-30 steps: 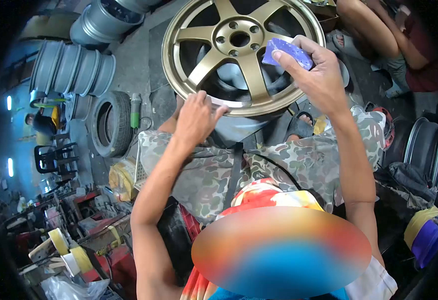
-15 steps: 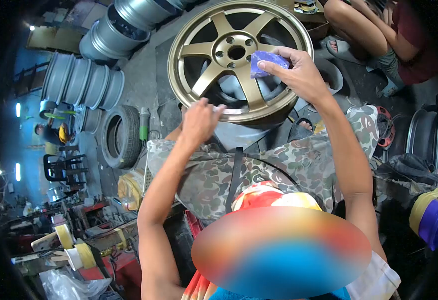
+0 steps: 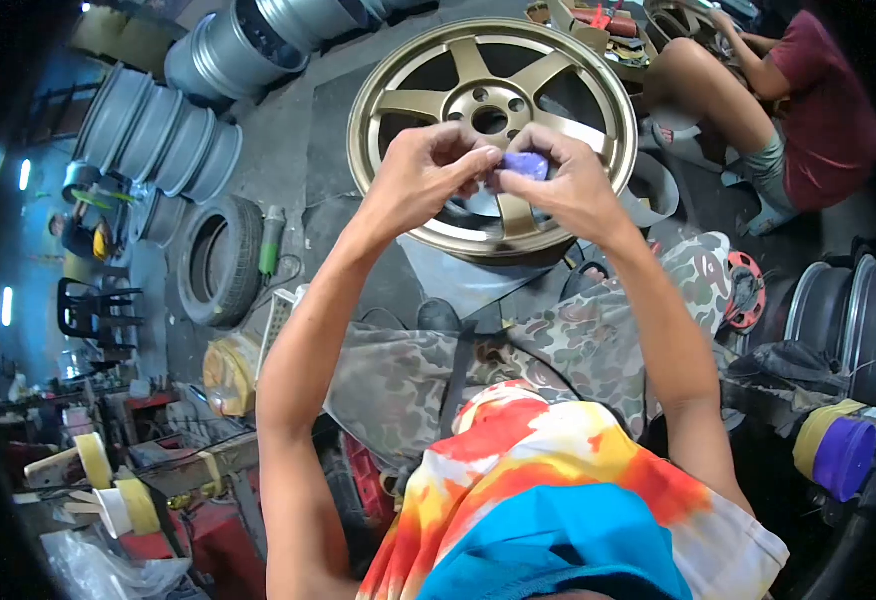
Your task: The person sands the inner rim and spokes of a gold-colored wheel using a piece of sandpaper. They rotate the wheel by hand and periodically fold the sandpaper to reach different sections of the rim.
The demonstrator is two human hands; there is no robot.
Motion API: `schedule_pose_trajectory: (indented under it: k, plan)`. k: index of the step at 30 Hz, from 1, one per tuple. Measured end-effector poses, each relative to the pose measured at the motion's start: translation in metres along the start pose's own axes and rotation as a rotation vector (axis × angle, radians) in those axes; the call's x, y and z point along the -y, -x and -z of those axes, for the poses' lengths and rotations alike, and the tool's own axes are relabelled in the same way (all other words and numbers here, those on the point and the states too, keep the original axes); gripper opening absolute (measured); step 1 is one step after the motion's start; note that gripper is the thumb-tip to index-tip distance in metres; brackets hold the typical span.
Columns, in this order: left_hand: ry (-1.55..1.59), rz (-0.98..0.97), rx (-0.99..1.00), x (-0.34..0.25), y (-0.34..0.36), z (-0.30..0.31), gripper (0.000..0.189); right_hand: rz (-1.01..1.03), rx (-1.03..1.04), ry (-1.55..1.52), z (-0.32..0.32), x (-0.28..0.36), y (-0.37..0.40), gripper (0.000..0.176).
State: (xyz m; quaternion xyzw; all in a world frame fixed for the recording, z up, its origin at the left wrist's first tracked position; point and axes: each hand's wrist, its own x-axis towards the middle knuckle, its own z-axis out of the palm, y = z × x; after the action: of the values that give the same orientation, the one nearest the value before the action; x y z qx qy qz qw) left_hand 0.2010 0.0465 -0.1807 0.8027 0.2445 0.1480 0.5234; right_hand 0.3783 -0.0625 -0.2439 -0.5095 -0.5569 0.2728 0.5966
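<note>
A gold six-spoke wheel rim lies face up in front of me, its lower part behind my hands. Over its middle, my right hand pinches a small purple piece between thumb and fingers. Just beside it, my left hand has its fingertips pressed together at the left edge of the purple piece. Whether those fingertips grip the piece or something smaller is too small to tell.
Grey rims stack at upper left, near a tyre and a green tool. Another person crouches at upper right by a box of items. More rims stand at right.
My left hand has risen from the rim's lower edge to meet my right hand over the wheel. My right hand has moved slightly down with the purple piece, which looks smaller or folded.
</note>
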Motion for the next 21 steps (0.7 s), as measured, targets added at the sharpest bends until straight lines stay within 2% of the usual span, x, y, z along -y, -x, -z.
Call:
schedule_pose_trajectory:
  k: [2, 4, 7, 8, 10, 13, 16, 18, 20, 21]
  plan:
    - [0.106, 0.012, -0.016, 0.010, 0.006, 0.001, 0.025, -0.127, 0.123, -0.091, 0.002, 0.005, 0.004, 0.024]
    - [0.269, 0.030, -0.052, 0.016, 0.012, 0.002, 0.023, -0.172, 0.124, -0.198, 0.001, 0.009, 0.003, 0.028]
    - [0.413, 0.021, -0.097, 0.020, 0.018, 0.001, 0.022, -0.126, 0.125, -0.217, -0.006, 0.005, 0.000, 0.028]
    - [0.397, -0.005, -0.101, 0.020, 0.021, -0.001, 0.022, -0.070, 0.104, -0.241, -0.009, 0.006, -0.001, 0.027]
    - [0.386, -0.042, -0.120, 0.022, 0.027, 0.001, 0.022, -0.124, 0.124, -0.254, -0.010, 0.001, -0.001, 0.026]
    - [0.274, -0.068, -0.111, 0.028, 0.038, 0.009, 0.019, -0.287, 0.250, -0.320, -0.016, 0.002, -0.002, 0.029]
    - [0.172, -0.094, -0.108, 0.026, 0.052, 0.014, 0.017, -0.273, 0.251, -0.383, -0.025, 0.007, -0.001, 0.036]
    - [0.116, -0.075, -0.116, 0.018, 0.059, 0.014, 0.017, -0.194, 0.239, -0.416, -0.032, 0.013, 0.001, 0.040]
    - [0.107, -0.147, -0.148, 0.015, 0.063, 0.014, 0.019, -0.320, 0.181, -0.393, -0.039, 0.027, 0.007, 0.034]
    - [0.092, -0.206, -0.144, 0.019, 0.062, 0.015, 0.020, -0.366, 0.230, -0.326, -0.036, 0.023, 0.010, 0.031]
